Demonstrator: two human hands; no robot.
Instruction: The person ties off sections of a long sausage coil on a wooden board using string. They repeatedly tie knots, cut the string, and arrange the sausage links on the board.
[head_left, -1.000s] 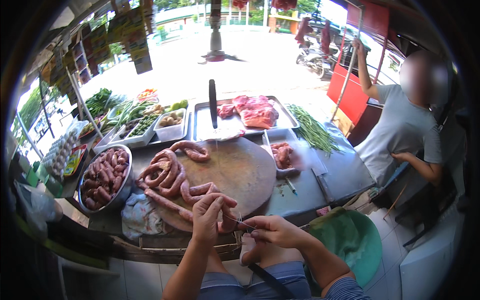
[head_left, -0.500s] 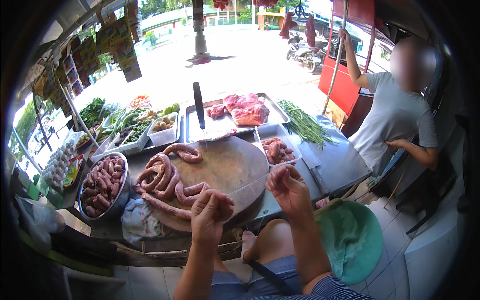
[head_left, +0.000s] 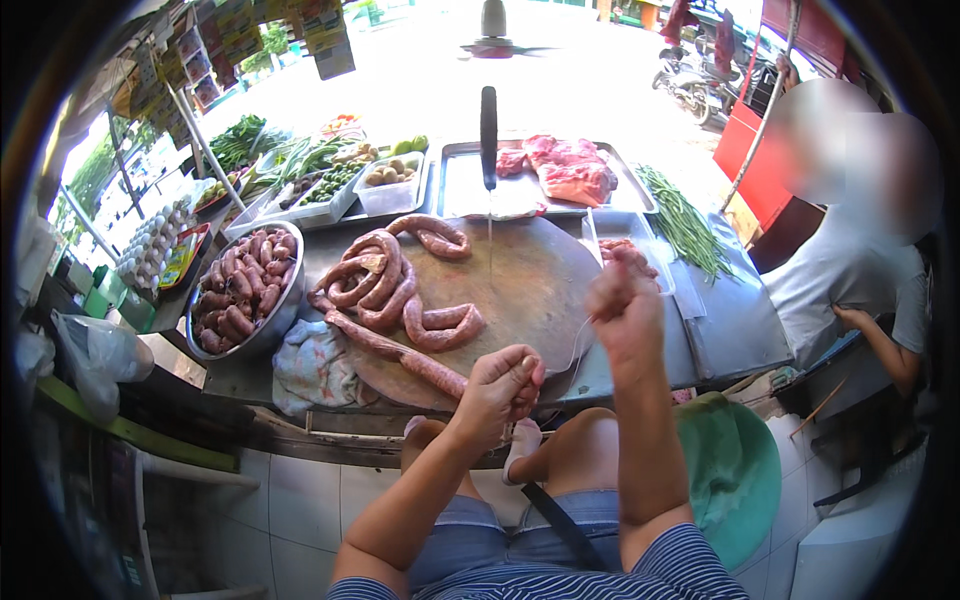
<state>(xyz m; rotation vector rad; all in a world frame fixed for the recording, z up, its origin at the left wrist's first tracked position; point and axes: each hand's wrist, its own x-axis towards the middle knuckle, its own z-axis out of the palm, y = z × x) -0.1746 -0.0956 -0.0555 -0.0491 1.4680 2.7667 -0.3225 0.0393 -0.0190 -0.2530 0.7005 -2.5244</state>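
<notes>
A long raw sausage (head_left: 395, 355) lies along the near edge of a round wooden chopping board (head_left: 530, 270), its end meeting my left hand (head_left: 505, 383). The fingers of that hand are closed around the end and cover it. My right hand (head_left: 625, 310) is raised over the board's right side, somewhat blurred, fingers pinched. From it hangs a thin pale string (head_left: 580, 352) in a slack curve. Coils of the sausage (head_left: 380, 275) rest on the board's left half. A knife with a black handle (head_left: 489, 140) stands upright at the board's far edge.
Left of the board are a metal basin of short sausages (head_left: 290, 300) and a stained cloth (head_left: 315, 365). Behind stand a meat tray (head_left: 465, 165) and vegetable containers. A plastic tub (head_left: 650, 225) and green beans (head_left: 690, 225) lie right. A person (head_left: 850, 270) is beside the table.
The string was stretched between both hands; now it hangs slack from my right hand. My left hand has come to the sausage's end. The view has shifted, and the person leans differently.
</notes>
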